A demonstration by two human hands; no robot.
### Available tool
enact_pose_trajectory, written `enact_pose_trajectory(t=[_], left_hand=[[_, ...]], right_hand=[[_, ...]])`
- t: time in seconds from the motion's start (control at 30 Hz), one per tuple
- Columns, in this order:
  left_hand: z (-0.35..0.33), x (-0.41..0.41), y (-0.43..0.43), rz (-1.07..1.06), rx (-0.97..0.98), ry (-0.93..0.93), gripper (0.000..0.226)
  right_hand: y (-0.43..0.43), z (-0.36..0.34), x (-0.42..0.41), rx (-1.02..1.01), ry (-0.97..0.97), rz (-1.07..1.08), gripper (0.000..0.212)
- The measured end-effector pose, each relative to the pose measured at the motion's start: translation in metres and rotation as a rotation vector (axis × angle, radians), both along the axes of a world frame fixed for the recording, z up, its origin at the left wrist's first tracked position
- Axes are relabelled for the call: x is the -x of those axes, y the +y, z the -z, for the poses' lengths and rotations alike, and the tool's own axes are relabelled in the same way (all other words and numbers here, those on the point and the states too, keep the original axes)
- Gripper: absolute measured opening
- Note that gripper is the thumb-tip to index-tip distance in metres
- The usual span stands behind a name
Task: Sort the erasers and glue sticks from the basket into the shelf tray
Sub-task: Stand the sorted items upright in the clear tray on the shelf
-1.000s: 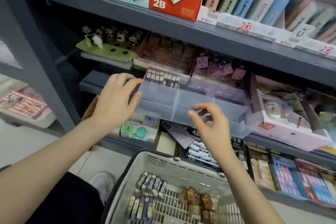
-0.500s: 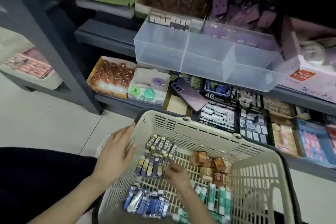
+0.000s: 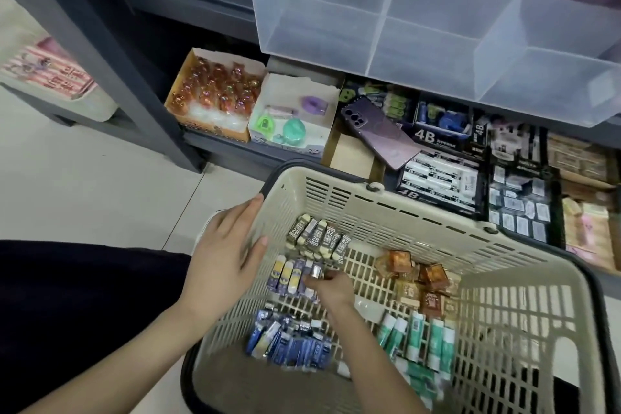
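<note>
A beige plastic basket (image 3: 420,212) stands on the floor below the shelf. Inside lie dark 2B erasers (image 3: 317,239), purple-and-yellow erasers (image 3: 285,276), blue erasers (image 3: 289,344), amber wrapped erasers (image 3: 416,279) and green-white glue sticks (image 3: 416,339). My right hand (image 3: 331,287) reaches into the basket and pinches one purple eraser (image 3: 315,270) at the end of that row. My left hand (image 3: 225,255) rests with straight fingers on the basket's left wall. The clear three-compartment shelf tray (image 3: 433,23) juts out above, its compartments bare.
On the lower shelf sit a box of orange items (image 3: 215,94), a white box with green and purple items (image 3: 292,118), a purple phone (image 3: 379,133) and black 4B eraser boxes (image 3: 440,175). A grey shelf post (image 3: 111,50) stands left. Tiled floor (image 3: 100,185) lies to the left.
My hands came down from the clear tray into the basket, and my view dropped with them. My right hand now pinches a purple eraser; my left hand has settled on the basket's left wall.
</note>
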State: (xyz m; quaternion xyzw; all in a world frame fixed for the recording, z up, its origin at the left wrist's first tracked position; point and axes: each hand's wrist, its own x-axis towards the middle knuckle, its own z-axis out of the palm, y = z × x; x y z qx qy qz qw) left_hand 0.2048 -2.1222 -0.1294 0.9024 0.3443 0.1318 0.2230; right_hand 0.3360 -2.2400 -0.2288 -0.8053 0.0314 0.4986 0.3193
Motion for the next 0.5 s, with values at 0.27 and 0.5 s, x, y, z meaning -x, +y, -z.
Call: enact_pose_trajectory(t=[0.27,0.5], left_hand=[[0.000,-0.001,0.000,0.000,0.007,-0.034,0.057],[-0.002,-0.001,0.000,-0.008,0.022,-0.065,0.058]], right_hand=[[-0.002,0.017,0.009,-0.089,-0.021,0.028,0.067],[-0.011,-0.003,0.000,-0.187,-0.025,0.002,0.071]])
